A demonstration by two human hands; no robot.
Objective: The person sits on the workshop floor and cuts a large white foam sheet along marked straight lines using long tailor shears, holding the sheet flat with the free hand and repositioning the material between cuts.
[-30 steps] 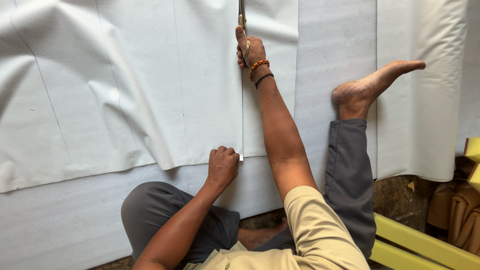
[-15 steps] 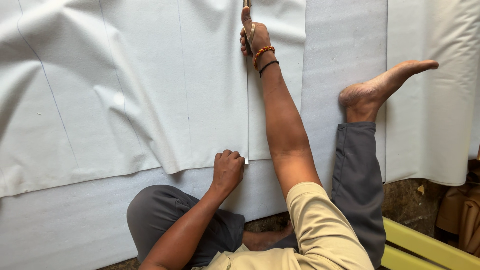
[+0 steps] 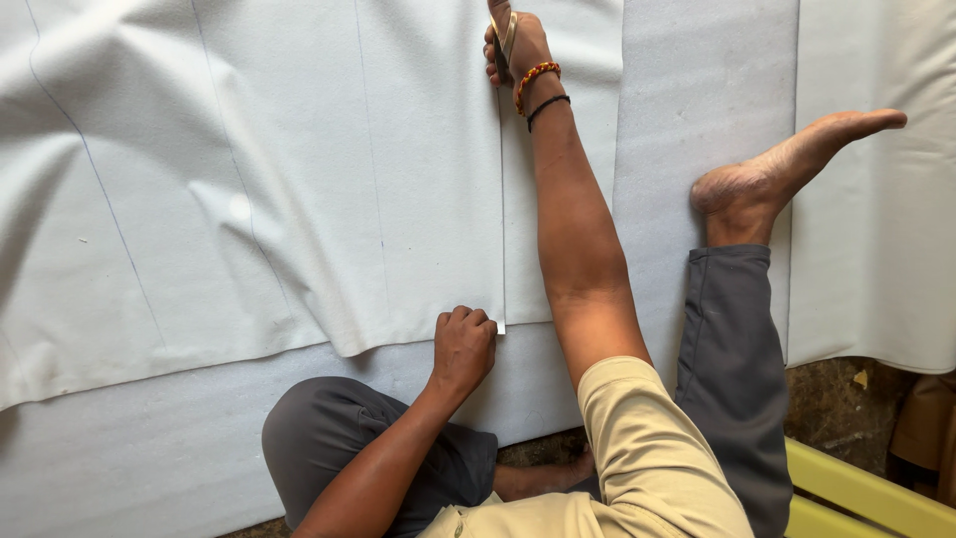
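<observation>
A large white sheet of fabric point(image 3: 249, 189) lies spread on the floor, marked with thin drawn lines. A straight cut runs up it from its near edge. My left hand point(image 3: 463, 347) is closed on the fabric's near edge beside the cut. My right hand point(image 3: 513, 45) is stretched far forward at the top of the view, gripping scissors point(image 3: 506, 35) at the far end of the cut; the blades are mostly out of view. Beaded and black bands circle my right wrist.
A grey-white underlay point(image 3: 697, 90) lies beneath the fabric. My right leg in grey trousers with a bare foot point(image 3: 787, 169) stretches over it. More white fabric point(image 3: 876, 249) lies at the right. A yellow bar point(image 3: 866, 493) sits at the lower right.
My right hand has moved further forward along the cut with the scissors. My left hand has stayed on the fabric's near edge.
</observation>
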